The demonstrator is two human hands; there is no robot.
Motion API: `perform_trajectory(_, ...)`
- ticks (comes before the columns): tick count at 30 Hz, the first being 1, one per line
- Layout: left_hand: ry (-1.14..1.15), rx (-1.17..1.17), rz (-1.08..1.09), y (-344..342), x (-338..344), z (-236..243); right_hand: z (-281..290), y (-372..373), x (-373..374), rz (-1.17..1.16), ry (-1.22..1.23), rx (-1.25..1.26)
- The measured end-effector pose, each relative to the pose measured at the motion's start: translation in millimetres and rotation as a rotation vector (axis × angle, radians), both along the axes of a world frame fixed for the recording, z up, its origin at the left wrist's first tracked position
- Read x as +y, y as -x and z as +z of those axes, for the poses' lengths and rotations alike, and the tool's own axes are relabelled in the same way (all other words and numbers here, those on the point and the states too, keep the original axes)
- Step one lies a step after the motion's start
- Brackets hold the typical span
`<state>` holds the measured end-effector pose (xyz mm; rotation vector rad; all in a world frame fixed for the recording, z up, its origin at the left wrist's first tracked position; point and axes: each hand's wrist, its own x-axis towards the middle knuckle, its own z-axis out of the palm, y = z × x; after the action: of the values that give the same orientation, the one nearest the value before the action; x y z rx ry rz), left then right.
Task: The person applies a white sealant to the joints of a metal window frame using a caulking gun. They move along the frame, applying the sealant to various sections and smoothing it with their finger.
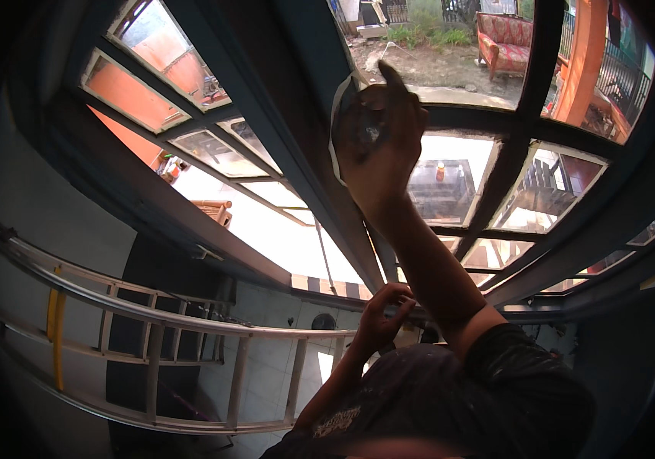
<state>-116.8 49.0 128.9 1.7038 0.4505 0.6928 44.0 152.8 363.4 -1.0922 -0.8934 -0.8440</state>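
My right hand (381,145) is raised against the dark window frame (297,99). One finger points up while the others curl round something dark with a small shiny spot, too shaded to name. A thin pale strip (335,130) runs along the frame just left of that hand; its upper part bends near the fingers. Lower down, my left hand (389,317) is in front of my body, beside the end of the ladder rail. Its fingers are curled in toward the thumb, and whatever they hold, if anything, is hidden.
An aluminium ladder (239,375) with a yellow strap (56,329) stretches across the lower left. On the left, an opened window sash (213,115) holds several glass panes. Through the panes on the right show a patterned sofa (505,42), an orange post (584,61) and a dark table (442,195).
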Motion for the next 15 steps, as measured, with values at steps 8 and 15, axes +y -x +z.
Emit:
perform_trajectory(8, -0.011, 0.014, -0.032, 4.9, -2.6, 11.1, -11.2, -37.3, 7.5, -0.149, 0.140, -0.128)
perform_trajectory(15, -0.035, 0.044, -0.007, 15.4, -4.2, 7.2, -11.1, -28.9, 16.2, -0.252, 0.231, -0.048)
